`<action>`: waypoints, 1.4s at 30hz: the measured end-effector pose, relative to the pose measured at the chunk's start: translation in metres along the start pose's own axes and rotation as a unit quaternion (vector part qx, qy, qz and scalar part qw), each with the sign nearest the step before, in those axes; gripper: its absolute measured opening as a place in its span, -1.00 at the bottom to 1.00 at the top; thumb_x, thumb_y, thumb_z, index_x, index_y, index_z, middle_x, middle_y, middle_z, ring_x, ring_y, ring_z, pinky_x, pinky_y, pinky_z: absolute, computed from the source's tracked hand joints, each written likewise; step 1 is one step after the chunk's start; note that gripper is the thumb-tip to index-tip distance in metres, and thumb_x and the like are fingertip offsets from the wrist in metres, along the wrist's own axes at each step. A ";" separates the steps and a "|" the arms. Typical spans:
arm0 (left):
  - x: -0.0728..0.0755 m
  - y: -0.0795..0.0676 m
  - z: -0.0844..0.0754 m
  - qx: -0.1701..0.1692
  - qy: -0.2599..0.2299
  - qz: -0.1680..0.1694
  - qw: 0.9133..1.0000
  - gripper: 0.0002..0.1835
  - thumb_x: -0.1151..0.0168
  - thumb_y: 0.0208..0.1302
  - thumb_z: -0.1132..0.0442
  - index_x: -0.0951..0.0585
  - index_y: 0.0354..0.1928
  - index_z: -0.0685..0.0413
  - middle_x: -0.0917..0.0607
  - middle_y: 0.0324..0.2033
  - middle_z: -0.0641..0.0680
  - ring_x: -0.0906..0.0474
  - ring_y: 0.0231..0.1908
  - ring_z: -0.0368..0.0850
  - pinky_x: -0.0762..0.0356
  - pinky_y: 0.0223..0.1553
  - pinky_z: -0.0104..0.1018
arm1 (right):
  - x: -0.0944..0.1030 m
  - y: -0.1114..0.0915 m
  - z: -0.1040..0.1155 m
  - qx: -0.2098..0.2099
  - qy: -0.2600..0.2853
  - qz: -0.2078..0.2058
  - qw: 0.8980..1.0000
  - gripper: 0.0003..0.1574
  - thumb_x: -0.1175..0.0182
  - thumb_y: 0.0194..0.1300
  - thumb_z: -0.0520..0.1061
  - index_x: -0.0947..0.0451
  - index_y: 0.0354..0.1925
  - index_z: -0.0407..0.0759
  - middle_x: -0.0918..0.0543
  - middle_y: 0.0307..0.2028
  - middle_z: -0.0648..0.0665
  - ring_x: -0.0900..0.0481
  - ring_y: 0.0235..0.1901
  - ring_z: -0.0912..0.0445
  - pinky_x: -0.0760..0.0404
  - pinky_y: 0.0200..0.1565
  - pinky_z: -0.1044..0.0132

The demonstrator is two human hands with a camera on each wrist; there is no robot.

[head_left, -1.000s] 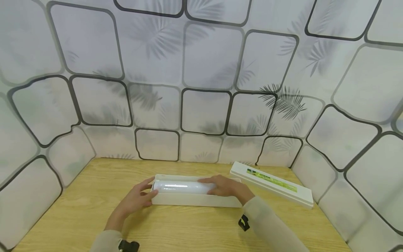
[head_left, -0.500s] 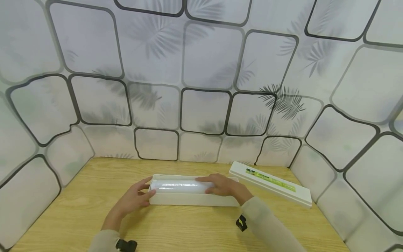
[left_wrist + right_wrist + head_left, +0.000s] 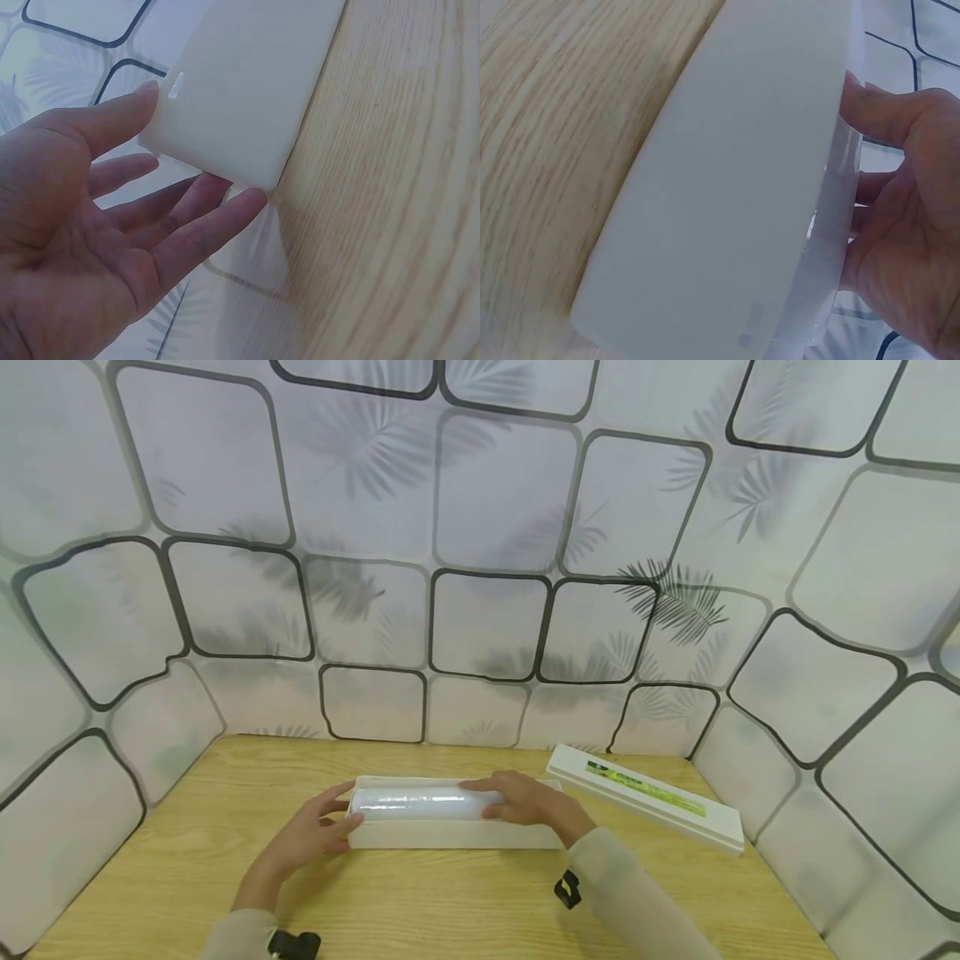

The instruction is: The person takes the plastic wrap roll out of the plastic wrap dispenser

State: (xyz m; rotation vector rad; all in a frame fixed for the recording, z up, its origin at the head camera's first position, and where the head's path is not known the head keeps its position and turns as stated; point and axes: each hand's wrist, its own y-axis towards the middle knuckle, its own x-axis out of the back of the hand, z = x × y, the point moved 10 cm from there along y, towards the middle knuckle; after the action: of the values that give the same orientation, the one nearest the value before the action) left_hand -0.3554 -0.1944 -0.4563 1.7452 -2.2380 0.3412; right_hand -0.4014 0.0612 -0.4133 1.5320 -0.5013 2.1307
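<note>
A long white box lies lengthwise on the table, its upper side uncovered. Inside it is a shiny roll of cling film. At the box's left end, my left hand has its thumb at the near rim and its fingers beyond the end. The left wrist view shows these fingers extended, touching the box's end. My right hand reaches over the near rim and holds the roll between thumb and fingers. In the right wrist view the box's wall hides part of that grip.
A white lid with a green-yellow label lies slanted on the wooden table, behind and right of the box. Patterned fabric walls enclose the table at the back and both sides. Each wrist carries a black camera mount.
Both hands, the box and the roll have shifted a little to the left together. The lid has stayed where it was.
</note>
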 end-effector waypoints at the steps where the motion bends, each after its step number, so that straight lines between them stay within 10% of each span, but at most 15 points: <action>1: 0.000 0.000 0.000 0.000 -0.001 0.001 1.000 -0.18 -0.19 0.54 0.15 -0.01 0.60 0.34 -0.32 0.39 0.61 -0.68 0.02 0.07 -0.78 -0.06 -0.10 | 0.000 -0.001 -0.002 -0.011 0.003 0.001 1.000 -0.31 -0.15 0.53 0.00 -0.33 0.52 -0.08 -0.70 0.14 -0.23 -0.63 0.05 0.00 -0.58 0.25 0.00; 5: 0.000 0.000 0.002 -0.001 -0.007 0.001 1.000 -0.18 -0.19 0.54 0.17 -0.01 0.60 0.34 -0.32 0.39 0.62 -0.68 -0.01 0.05 -0.78 -0.06 -0.11 | 0.006 -0.004 -0.005 -0.041 0.009 -0.004 0.999 -0.32 -0.18 0.53 -0.06 -0.33 0.53 -0.02 -0.54 0.40 -0.20 -0.51 0.34 -0.17 -0.49 0.36 -0.14; 22: -0.002 -0.001 0.003 -0.001 -0.015 0.009 1.000 -0.18 -0.18 0.55 0.14 -0.01 0.60 0.33 -0.31 0.39 0.61 -0.69 0.02 0.10 -0.78 -0.04 -0.07 | 0.044 -0.032 -0.003 -0.032 0.011 -0.052 0.998 -0.34 -0.19 0.52 -0.09 -0.37 0.49 -0.16 -0.59 0.33 -0.27 -0.59 0.25 -0.17 -0.59 0.25 -0.13; 28: -0.002 0.001 0.004 0.000 -0.010 0.010 1.000 -0.17 -0.19 0.55 0.13 -0.01 0.60 0.33 -0.29 0.41 0.62 -0.68 0.07 0.17 -0.77 -0.01 -0.02 | 0.053 -0.052 -0.007 -0.020 0.004 -0.076 0.997 -0.35 -0.21 0.48 -0.08 -0.41 0.45 -0.21 -0.71 0.08 -0.27 -0.56 -0.16 0.07 -0.59 -0.02 0.14; 35: -0.001 0.001 0.004 0.007 -0.010 0.007 1.000 -0.16 -0.20 0.53 0.12 -0.02 0.61 0.31 -0.28 0.42 0.61 -0.66 0.11 0.22 -0.77 0.00 -0.02 | 0.060 -0.080 -0.019 -0.040 0.031 -0.099 0.994 -0.37 -0.21 0.49 -0.09 -0.43 0.44 -0.23 -0.61 0.30 -0.30 -0.60 0.24 -0.22 -0.62 0.20 -0.12; 42: -0.002 0.001 0.006 0.012 -0.018 0.006 1.000 -0.16 -0.23 0.51 0.11 -0.05 0.61 0.27 -0.29 0.42 0.60 -0.67 0.08 0.17 -0.77 0.00 -0.03 | 0.066 -0.107 -0.029 -0.040 0.028 -0.133 0.990 -0.38 -0.21 0.49 -0.03 -0.47 0.40 -0.26 -0.70 0.15 -0.30 -0.67 0.04 -0.12 -0.65 0.03 0.09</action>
State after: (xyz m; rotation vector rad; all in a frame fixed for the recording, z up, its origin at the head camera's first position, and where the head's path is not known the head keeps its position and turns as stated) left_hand -0.3563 -0.1948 -0.4626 1.7637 -2.2796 0.3430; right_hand -0.3812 0.1753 -0.3565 1.4038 -0.3389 1.9207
